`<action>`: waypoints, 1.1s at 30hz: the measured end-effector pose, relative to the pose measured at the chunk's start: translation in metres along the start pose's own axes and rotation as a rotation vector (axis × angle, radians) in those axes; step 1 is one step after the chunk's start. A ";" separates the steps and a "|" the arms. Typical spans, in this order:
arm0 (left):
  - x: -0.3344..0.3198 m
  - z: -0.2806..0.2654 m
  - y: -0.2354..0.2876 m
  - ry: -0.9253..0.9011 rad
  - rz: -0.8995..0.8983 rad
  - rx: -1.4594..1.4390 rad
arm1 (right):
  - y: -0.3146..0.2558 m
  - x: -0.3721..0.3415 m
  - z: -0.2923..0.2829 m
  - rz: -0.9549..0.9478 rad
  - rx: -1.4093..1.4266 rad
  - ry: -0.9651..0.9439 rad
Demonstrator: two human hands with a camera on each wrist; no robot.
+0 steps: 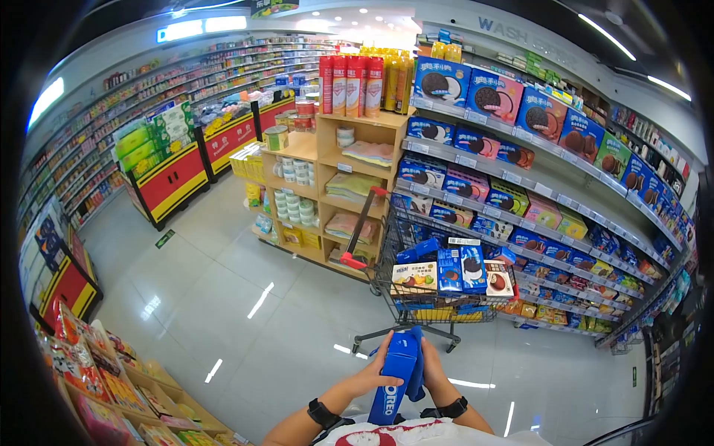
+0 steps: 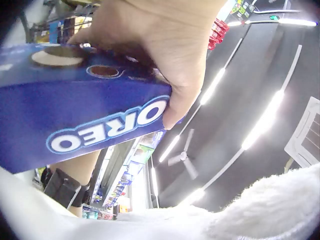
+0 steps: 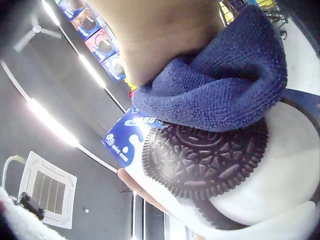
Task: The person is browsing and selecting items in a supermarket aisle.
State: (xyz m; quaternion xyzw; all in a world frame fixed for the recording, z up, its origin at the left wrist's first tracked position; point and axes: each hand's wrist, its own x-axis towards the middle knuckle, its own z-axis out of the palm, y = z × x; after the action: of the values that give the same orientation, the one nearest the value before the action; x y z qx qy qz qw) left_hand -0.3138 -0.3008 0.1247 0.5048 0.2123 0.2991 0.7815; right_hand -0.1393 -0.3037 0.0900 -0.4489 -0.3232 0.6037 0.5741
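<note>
Bottom centre, the left hand [image 1: 372, 374] pinches an Oreo box [image 1: 399, 363]. The right hand [image 1: 437, 370] holds a blue cloth [image 3: 215, 90] against it.

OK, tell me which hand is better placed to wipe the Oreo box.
Probably the right hand: it holds the blue cloth over the cookie picture, while the left hand grips the Oreo box.

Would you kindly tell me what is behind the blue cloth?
Behind the blue cloth is the Oreo box. Most of a printed cookie shows; whatever printing the cloth covers cannot be seen.
</note>
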 end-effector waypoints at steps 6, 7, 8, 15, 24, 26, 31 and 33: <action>0.001 -0.011 -0.044 0.163 -0.029 -0.063 | 0.003 0.007 -0.013 -0.009 0.146 0.040; 0.000 -0.011 -0.046 0.169 -0.040 -0.086 | 0.002 0.008 -0.014 0.013 0.205 0.042; 0.000 -0.011 -0.047 0.165 -0.057 -0.116 | 0.003 0.009 -0.016 0.022 0.203 0.027; -0.011 -0.028 -0.048 0.044 -0.281 -0.345 | 0.043 0.004 -0.028 0.199 0.029 -0.111; -0.056 -0.046 -0.033 0.173 -0.105 -0.127 | 0.070 0.008 -0.017 0.513 -0.332 -0.419; -0.061 -0.044 -0.036 0.240 -0.064 -0.185 | 0.066 0.008 -0.012 0.527 -0.385 -0.470; -0.076 -0.046 -0.038 0.382 0.028 -0.239 | 0.054 0.017 0.019 0.466 -0.683 -0.505; -0.082 -0.048 -0.037 0.426 0.073 -0.220 | 0.054 0.027 0.029 0.270 -0.945 -0.509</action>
State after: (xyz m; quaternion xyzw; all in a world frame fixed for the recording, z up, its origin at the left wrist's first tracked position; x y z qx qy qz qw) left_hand -0.3945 -0.3367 0.0744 0.3493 0.3202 0.4482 0.7580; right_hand -0.1862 -0.2803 0.0479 -0.5352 -0.6270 0.5506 0.1314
